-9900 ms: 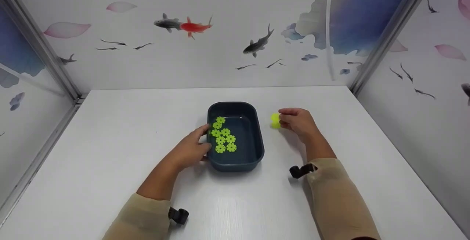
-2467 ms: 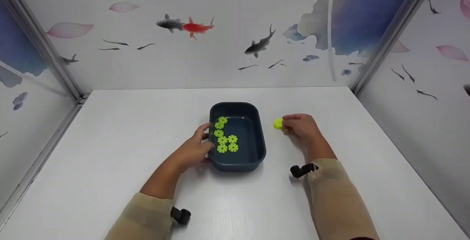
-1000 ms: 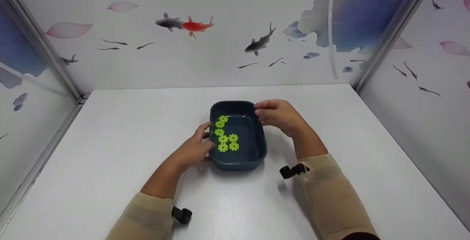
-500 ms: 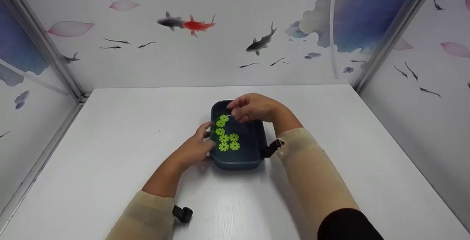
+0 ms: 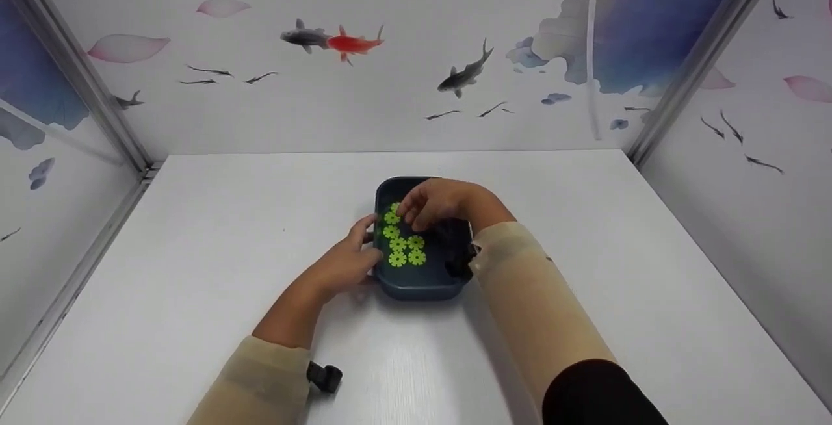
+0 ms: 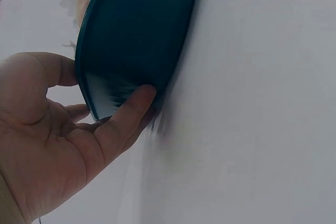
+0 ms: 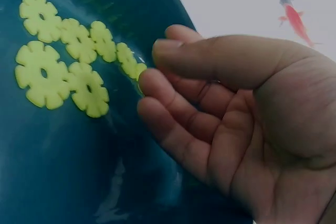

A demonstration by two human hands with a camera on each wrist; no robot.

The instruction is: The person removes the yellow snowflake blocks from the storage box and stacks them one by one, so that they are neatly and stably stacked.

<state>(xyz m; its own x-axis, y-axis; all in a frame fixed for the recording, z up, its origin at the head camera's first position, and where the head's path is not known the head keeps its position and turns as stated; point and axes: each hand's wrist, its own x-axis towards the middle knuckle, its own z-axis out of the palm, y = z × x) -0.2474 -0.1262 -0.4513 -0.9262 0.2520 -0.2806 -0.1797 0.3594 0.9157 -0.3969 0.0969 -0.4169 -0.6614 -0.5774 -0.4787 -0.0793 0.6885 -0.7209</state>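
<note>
A dark blue plastic basin (image 5: 422, 292) stands on the white table, several yellow-green snowflake discs (image 5: 416, 257) lying along its left side. My left hand (image 5: 346, 264) holds the basin's left side. In the left wrist view that thumb (image 6: 63, 72) is at the rim and the fingers (image 6: 134, 108) lie along the outer wall. Inside the basin, my right hand (image 5: 439, 204) hovers near the far discs, fingers loosely bent. The right wrist view shows nothing between that hand's thumb (image 7: 205, 59) and fingers, a disc (image 7: 127, 60) just beyond the fingertips.
White tabletop (image 5: 227, 217) surrounds the basin. Behind it rises a wall panel (image 5: 390, 113) printed with fish and petals, and metal posts (image 5: 702, 61) stand at both corners. The spot right of the basin, where a disc lay earlier, is covered by my right wrist.
My right hand left the yellow disc beside the basin and moved left into the basin, over the discs. Fewer discs lie inside than ten seconds ago. The left hand stays put.
</note>
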